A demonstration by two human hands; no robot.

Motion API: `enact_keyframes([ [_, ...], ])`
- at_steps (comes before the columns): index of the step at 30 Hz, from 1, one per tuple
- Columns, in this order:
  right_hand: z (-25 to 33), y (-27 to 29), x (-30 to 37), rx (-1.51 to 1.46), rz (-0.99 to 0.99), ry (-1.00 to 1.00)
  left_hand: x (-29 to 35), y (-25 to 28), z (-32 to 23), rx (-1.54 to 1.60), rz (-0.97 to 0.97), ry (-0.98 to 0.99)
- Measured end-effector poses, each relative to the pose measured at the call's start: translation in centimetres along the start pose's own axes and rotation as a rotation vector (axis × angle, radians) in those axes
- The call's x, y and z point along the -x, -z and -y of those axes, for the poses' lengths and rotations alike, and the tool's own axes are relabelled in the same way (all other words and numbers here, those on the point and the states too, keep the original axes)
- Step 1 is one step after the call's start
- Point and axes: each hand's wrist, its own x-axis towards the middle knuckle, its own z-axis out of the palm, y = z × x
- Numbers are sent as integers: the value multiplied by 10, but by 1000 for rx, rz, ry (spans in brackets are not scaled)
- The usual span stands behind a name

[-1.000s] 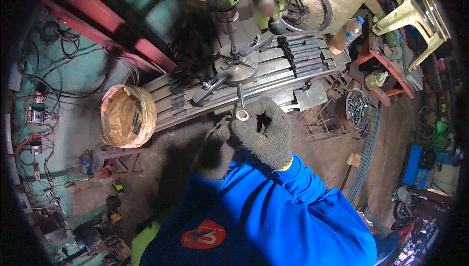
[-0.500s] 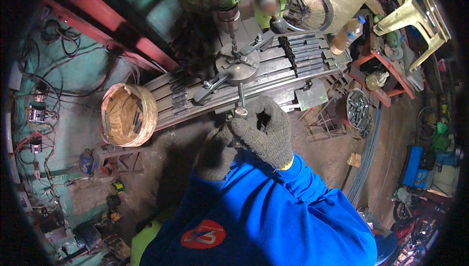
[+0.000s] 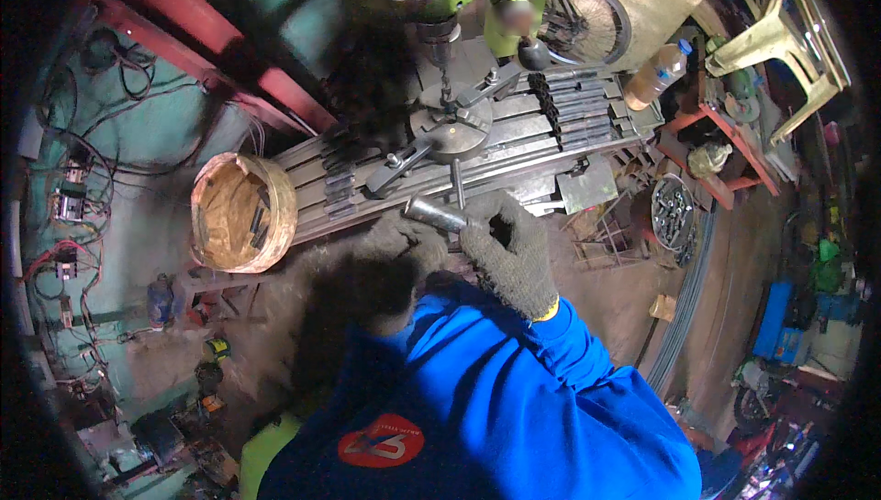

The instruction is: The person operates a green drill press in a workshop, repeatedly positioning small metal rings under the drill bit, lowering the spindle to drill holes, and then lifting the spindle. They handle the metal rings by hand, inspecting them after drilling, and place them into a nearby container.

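My right hand (image 3: 514, 257), in a grey knitted glove, is closed round the right end of a short, shiny metal cylinder (image 3: 433, 214). The cylinder points left over my left hand (image 3: 396, 248), gloved and mostly in shadow, with fingers curled. What lies inside those fingers is hidden. A thin metal rod (image 3: 458, 183) runs between my right glove and the chuck; I cannot tell whether it joins the cylinder. Just beyond is the round three-jaw chuck (image 3: 459, 139), held by clamps (image 3: 399, 166) on the slotted machine table (image 3: 367, 202). A drill bit (image 3: 445, 83) hangs above its centre.
Dark metal pieces (image 3: 583, 115) lie in rows at the table's right, more pieces (image 3: 340, 190) at its left. A round tub (image 3: 286, 216) stands at the left end, a bottle (image 3: 656, 78) at the right. A bucket of metal parts (image 3: 673, 211) sits beyond, near long bars (image 3: 684, 316).
The metal cylinder has turned from nearly end-on to lengthwise, pointing left. My hands have drawn slightly apart, and the view has shifted a little.
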Motion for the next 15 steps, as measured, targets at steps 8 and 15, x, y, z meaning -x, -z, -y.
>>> enact_keyframes([
  [8, 9, -4, 9, -87, 153, -151, -15, 13, -19, 397, 14, 228],
  [15, -5, -5, 11, -92, 173, -107, -26, 22, -36, 807, 65, 496],
])
